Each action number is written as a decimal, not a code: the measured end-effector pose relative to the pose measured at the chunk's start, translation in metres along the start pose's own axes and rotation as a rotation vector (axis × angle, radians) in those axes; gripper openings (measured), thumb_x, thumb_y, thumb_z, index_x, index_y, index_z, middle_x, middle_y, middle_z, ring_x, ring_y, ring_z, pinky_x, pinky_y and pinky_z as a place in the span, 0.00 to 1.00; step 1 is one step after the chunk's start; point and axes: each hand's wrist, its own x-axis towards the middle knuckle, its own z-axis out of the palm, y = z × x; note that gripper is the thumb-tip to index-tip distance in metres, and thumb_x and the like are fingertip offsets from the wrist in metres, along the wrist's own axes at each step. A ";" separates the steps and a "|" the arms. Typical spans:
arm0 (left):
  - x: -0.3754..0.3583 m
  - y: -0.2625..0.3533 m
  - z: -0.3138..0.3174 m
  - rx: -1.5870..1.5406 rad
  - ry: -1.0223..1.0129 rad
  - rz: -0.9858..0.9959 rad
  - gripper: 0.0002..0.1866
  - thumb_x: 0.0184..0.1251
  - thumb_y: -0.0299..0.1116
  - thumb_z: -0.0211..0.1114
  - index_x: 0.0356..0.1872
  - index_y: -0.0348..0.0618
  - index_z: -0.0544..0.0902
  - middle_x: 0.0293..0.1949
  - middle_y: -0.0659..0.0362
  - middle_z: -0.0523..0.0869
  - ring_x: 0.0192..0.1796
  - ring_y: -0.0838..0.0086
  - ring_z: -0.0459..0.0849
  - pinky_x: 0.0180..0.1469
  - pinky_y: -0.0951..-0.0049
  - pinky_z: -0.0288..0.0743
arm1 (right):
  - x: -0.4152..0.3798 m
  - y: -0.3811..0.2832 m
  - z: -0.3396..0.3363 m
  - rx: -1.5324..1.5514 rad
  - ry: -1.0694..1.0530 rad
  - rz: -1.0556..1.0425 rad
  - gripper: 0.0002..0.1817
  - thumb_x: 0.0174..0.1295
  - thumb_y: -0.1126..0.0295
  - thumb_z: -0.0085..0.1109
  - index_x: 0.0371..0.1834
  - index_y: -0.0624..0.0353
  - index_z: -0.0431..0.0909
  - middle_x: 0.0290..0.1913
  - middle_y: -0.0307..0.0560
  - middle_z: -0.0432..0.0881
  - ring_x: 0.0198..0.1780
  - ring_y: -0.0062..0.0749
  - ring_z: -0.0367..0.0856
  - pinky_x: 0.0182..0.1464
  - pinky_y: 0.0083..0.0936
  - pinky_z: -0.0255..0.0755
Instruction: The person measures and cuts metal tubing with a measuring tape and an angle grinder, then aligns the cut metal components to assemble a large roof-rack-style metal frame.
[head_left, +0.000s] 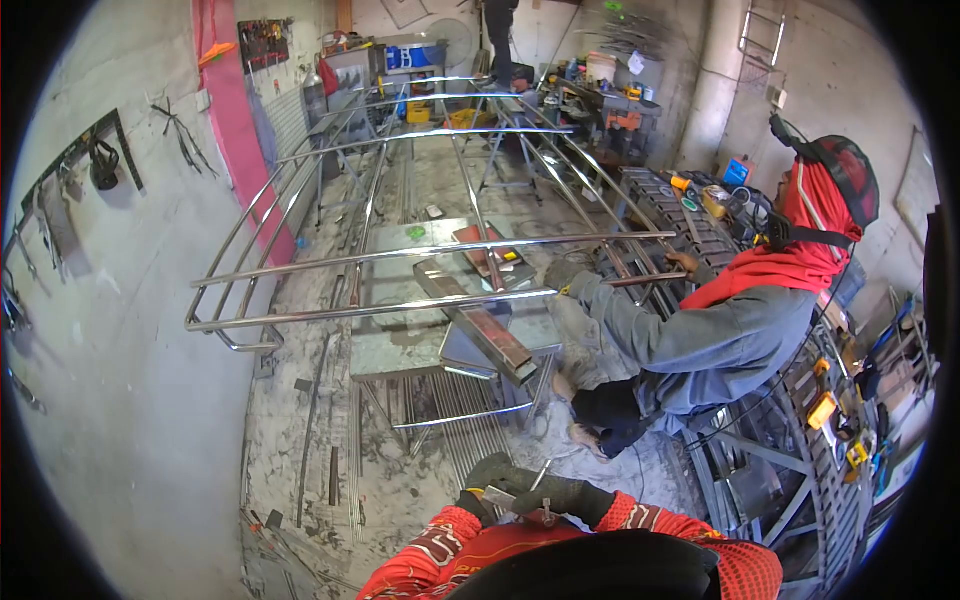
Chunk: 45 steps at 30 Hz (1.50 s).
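My left hand (pixel 488 478), in a dark grey glove, is closed close to my body at the bottom of the head view. A small flat metal piece (pixel 498 497) shows at its fingers. Beside it, my right hand (pixel 568 496), also gloved, has its fingers curled, and a thin pale rod (pixel 541 474) sticks up from it. The far end of what it grips is hidden by the glove. Ahead of both hands is a large frame of polished metal tubes (pixel 430 250), resting over a metal-topped table (pixel 395 345).
At right a co-worker (pixel 740 310) in a grey jacket crouches with hands at the frame. A rusty rectangular tube (pixel 480 325) lies on the table. Metal bars (pixel 465 425) sit below. Tools crowd the right-hand rack (pixel 825 410); another person (pixel 498 40) stands behind.
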 end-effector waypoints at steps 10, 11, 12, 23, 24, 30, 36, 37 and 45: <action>-0.014 -0.032 0.032 -0.065 -0.132 0.153 0.20 0.55 0.48 0.71 0.36 0.40 0.86 0.34 0.46 0.86 0.37 0.54 0.85 0.41 0.58 0.78 | 0.010 0.050 -0.032 -0.192 -0.092 -0.074 0.24 0.72 0.65 0.54 0.68 0.59 0.66 0.61 0.45 0.70 0.66 0.28 0.67 0.69 0.27 0.62; -0.013 -0.033 0.036 -0.073 -0.142 0.166 0.20 0.55 0.48 0.71 0.37 0.40 0.86 0.34 0.47 0.86 0.37 0.54 0.85 0.41 0.58 0.78 | 0.007 0.050 -0.030 -0.192 -0.093 -0.074 0.24 0.72 0.65 0.54 0.68 0.59 0.66 0.61 0.45 0.70 0.66 0.28 0.67 0.69 0.27 0.62; -0.012 -0.038 0.038 -0.082 -0.145 0.176 0.20 0.55 0.48 0.71 0.37 0.41 0.86 0.34 0.47 0.86 0.37 0.54 0.85 0.41 0.58 0.78 | 0.003 0.045 -0.025 -0.141 -0.078 -0.020 0.30 0.63 0.64 0.60 0.68 0.59 0.66 0.61 0.44 0.70 0.65 0.29 0.68 0.66 0.26 0.64; -0.013 -0.062 0.047 -0.163 -0.220 0.300 0.20 0.56 0.49 0.71 0.39 0.41 0.87 0.36 0.48 0.87 0.38 0.55 0.85 0.42 0.60 0.78 | 0.016 0.045 -0.031 -0.107 -0.043 -0.049 0.38 0.53 0.64 0.67 0.69 0.59 0.66 0.64 0.44 0.72 0.67 0.31 0.68 0.67 0.27 0.64; 0.000 -0.056 0.053 -0.170 -0.229 0.314 0.20 0.56 0.49 0.71 0.39 0.41 0.87 0.36 0.48 0.87 0.38 0.55 0.85 0.42 0.60 0.78 | 0.016 0.041 -0.028 -0.160 -0.052 -0.034 0.38 0.53 0.64 0.67 0.69 0.60 0.66 0.65 0.44 0.72 0.68 0.31 0.67 0.69 0.27 0.63; -0.016 -0.057 0.050 -0.217 -0.233 0.352 0.20 0.58 0.48 0.70 0.41 0.43 0.88 0.37 0.50 0.88 0.40 0.57 0.86 0.43 0.61 0.78 | 0.010 0.033 -0.020 -0.144 -0.074 -0.017 0.39 0.53 0.65 0.67 0.71 0.60 0.64 0.66 0.45 0.71 0.70 0.30 0.66 0.72 0.27 0.60; -0.029 0.008 -0.003 -0.210 -0.138 0.278 0.16 0.62 0.47 0.69 0.42 0.47 0.89 0.42 0.57 0.89 0.50 0.65 0.86 0.52 0.64 0.78 | 0.019 0.035 -0.020 -0.404 -0.080 -0.018 0.38 0.58 0.53 0.64 0.69 0.61 0.66 0.62 0.45 0.72 0.66 0.33 0.69 0.70 0.31 0.60; -0.029 0.010 -0.004 -0.211 -0.156 0.262 0.16 0.62 0.47 0.69 0.42 0.48 0.89 0.42 0.57 0.89 0.51 0.66 0.86 0.54 0.64 0.78 | 0.016 0.038 -0.021 -0.147 -0.082 -0.001 0.40 0.55 0.53 0.65 0.69 0.61 0.65 0.62 0.45 0.73 0.65 0.33 0.69 0.70 0.31 0.60; -0.037 -0.082 0.060 -0.536 0.048 0.371 0.17 0.59 0.42 0.71 0.47 0.48 0.87 0.42 0.59 0.89 0.50 0.64 0.87 0.55 0.62 0.79 | 0.005 0.020 -0.002 0.062 -0.040 0.089 0.42 0.54 0.62 0.68 0.73 0.60 0.61 0.66 0.46 0.71 0.69 0.30 0.66 0.69 0.26 0.61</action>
